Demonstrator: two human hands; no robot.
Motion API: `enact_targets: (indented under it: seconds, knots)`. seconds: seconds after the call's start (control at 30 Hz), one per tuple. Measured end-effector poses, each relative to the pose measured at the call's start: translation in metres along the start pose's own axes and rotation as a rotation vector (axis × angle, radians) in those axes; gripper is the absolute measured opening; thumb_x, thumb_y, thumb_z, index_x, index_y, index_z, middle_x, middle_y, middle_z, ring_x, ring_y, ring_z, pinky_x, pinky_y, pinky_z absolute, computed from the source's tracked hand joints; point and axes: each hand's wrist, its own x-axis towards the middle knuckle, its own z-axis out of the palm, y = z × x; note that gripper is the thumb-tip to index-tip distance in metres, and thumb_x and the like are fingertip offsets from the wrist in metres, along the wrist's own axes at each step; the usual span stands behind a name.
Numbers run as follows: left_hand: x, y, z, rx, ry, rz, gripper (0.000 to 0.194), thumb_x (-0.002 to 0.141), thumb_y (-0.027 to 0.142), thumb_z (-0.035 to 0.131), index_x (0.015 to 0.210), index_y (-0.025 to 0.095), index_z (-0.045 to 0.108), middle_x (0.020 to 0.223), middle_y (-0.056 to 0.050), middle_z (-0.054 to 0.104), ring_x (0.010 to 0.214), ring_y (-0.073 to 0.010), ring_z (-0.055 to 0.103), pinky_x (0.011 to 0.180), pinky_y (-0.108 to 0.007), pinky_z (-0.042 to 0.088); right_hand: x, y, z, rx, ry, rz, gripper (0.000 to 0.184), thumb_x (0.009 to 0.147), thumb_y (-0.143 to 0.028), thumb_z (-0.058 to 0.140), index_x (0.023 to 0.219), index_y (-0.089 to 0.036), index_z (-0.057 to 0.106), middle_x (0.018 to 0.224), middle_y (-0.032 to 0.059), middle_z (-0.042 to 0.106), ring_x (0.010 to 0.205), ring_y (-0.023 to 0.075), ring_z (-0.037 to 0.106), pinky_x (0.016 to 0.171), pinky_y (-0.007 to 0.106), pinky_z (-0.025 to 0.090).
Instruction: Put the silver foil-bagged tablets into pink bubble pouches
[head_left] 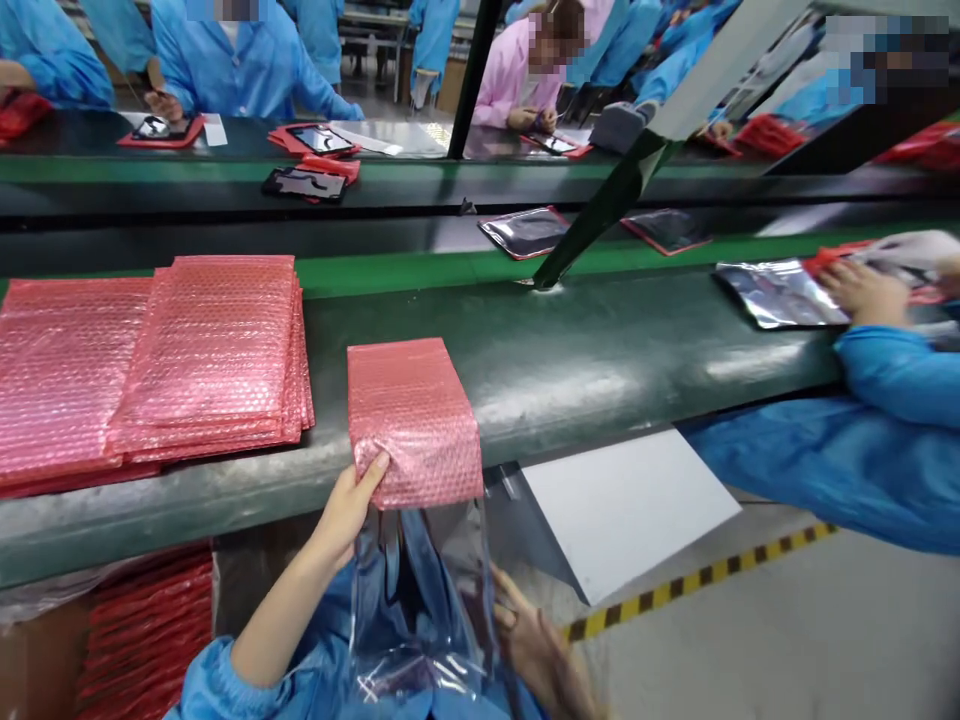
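My left hand (356, 505) is closed on a pink bubble-wrap pouch (416, 430), thumb on top and fingers underneath. The pouch bends over the near edge of the workbench, its far part lying towards the green top. Just below it, a shiny, see-through grey antistatic bag (420, 610) hangs in front of my body; whether the two overlap is unclear. At this bag's right edge is my right hand (536, 640), slightly blurred, with fingers curled at the film and partly hidden by it.
Stacked pink bubble pouches (210, 350) lie on the bench at left; red ones fill a box (142, 640) below. A white board (630, 510) juts out under the bench edge. A slanted post (600, 215) rises mid-bench. At right, a co-worker's hand (866, 290) rests near a silver bag (784, 293).
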Motion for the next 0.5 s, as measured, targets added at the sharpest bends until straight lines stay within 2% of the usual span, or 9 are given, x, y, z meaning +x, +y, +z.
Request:
enact_targets:
  seconds: [0.07, 0.1, 0.13, 0.17, 0.2, 0.23, 0.27, 0.37, 0.5]
  knots:
    - [-0.011, -0.014, 0.002, 0.083, -0.074, -0.027, 0.076, 0.081, 0.08, 0.081, 0.112, 0.011, 0.079, 0.116, -0.015, 0.082, 0.117, -0.0339, 0.074, 0.114, -0.044, 0.053, 0.013, -0.004, -0.015, 0.052, -0.275, 0.055, 0.074, 0.07, -0.089, 0.072, 0.124, -0.04, 0.084, 0.076, 0.0109, 0.074, 0.067, 0.0438, 0.074, 0.067, 0.065, 0.06]
    - [-0.016, -0.024, 0.005, 0.106, -0.124, -0.049, 0.078, 0.082, 0.082, 0.079, 0.114, 0.011, 0.079, 0.118, -0.016, 0.081, 0.12, -0.036, 0.074, 0.114, -0.046, 0.053, 0.021, -0.005, -0.016, 0.055, -0.353, 0.025, 0.074, 0.068, -0.078, 0.084, 0.133, -0.041, 0.08, 0.091, 0.011, 0.078, 0.083, 0.0441, 0.078, 0.082, 0.065, 0.062]
    - [-0.021, -0.036, 0.009, 0.121, -0.172, -0.065, 0.08, 0.082, 0.083, 0.078, 0.117, 0.011, 0.078, 0.121, -0.017, 0.081, 0.123, -0.0378, 0.072, 0.116, -0.049, 0.052, 0.029, -0.005, -0.013, 0.038, -0.358, -0.046, 0.079, 0.067, -0.065, 0.093, 0.14, -0.042, 0.075, 0.11, 0.0104, 0.079, 0.106, 0.0431, 0.077, 0.099, 0.063, 0.059]
    - [-0.024, -0.048, 0.013, 0.13, -0.2, -0.065, 0.081, 0.082, 0.083, 0.076, 0.122, 0.013, 0.076, 0.127, -0.017, 0.079, 0.128, -0.0389, 0.07, 0.118, -0.05, 0.051, 0.037, -0.005, -0.006, 0.022, -0.299, -0.128, 0.084, 0.068, -0.055, 0.097, 0.146, -0.042, 0.07, 0.127, 0.0094, 0.076, 0.126, 0.0405, 0.071, 0.113, 0.059, 0.053]
    - [-0.027, -0.059, 0.017, 0.136, -0.198, -0.052, 0.08, 0.083, 0.082, 0.076, 0.127, 0.016, 0.074, 0.134, -0.016, 0.077, 0.135, -0.0387, 0.067, 0.121, -0.051, 0.049, 0.044, -0.004, 0.004, 0.021, -0.196, -0.196, 0.088, 0.071, -0.051, 0.097, 0.152, -0.04, 0.065, 0.136, 0.0087, 0.073, 0.136, 0.0375, 0.065, 0.119, 0.056, 0.048]
    - [-0.028, -0.07, 0.019, 0.137, -0.149, -0.018, 0.077, 0.084, 0.08, 0.076, 0.132, 0.02, 0.071, 0.14, -0.014, 0.074, 0.141, -0.0372, 0.063, 0.125, -0.05, 0.046, 0.05, -0.003, 0.016, 0.045, -0.116, -0.229, 0.091, 0.073, -0.052, 0.095, 0.156, -0.038, 0.059, 0.137, 0.0088, 0.072, 0.137, 0.0358, 0.064, 0.119, 0.054, 0.049]
    - [-0.03, -0.08, 0.019, 0.137, -0.07, 0.022, 0.075, 0.085, 0.078, 0.076, 0.136, 0.023, 0.068, 0.144, -0.012, 0.072, 0.145, -0.0354, 0.06, 0.127, -0.048, 0.043, 0.056, -0.002, 0.027, 0.091, -0.061, -0.236, 0.094, 0.076, -0.056, 0.093, 0.159, -0.036, 0.055, 0.13, 0.0085, 0.074, 0.129, 0.0348, 0.069, 0.113, 0.051, 0.054]
    - [-0.032, -0.097, 0.012, 0.11, 0.104, 0.088, 0.077, 0.078, 0.071, 0.081, 0.139, 0.029, 0.06, 0.143, -0.011, 0.072, 0.143, -0.0363, 0.063, 0.124, -0.049, 0.048, 0.065, 0.003, 0.05, 0.201, -0.01, -0.244, 0.085, 0.081, -0.064, 0.086, 0.154, -0.032, 0.057, 0.104, 0.0047, 0.076, 0.097, 0.0307, 0.075, 0.089, 0.043, 0.062]
    - [-0.036, -0.102, 0.0, 0.09, 0.117, 0.128, 0.085, 0.068, 0.064, 0.088, 0.141, 0.036, 0.055, 0.135, -0.011, 0.075, 0.135, -0.0401, 0.069, 0.114, -0.052, 0.057, 0.059, 0.01, 0.053, 0.161, 0.026, -0.317, 0.055, 0.085, -0.063, 0.084, 0.125, -0.028, 0.068, 0.092, 0.0033, 0.074, 0.082, 0.0272, 0.071, 0.078, 0.037, 0.06]
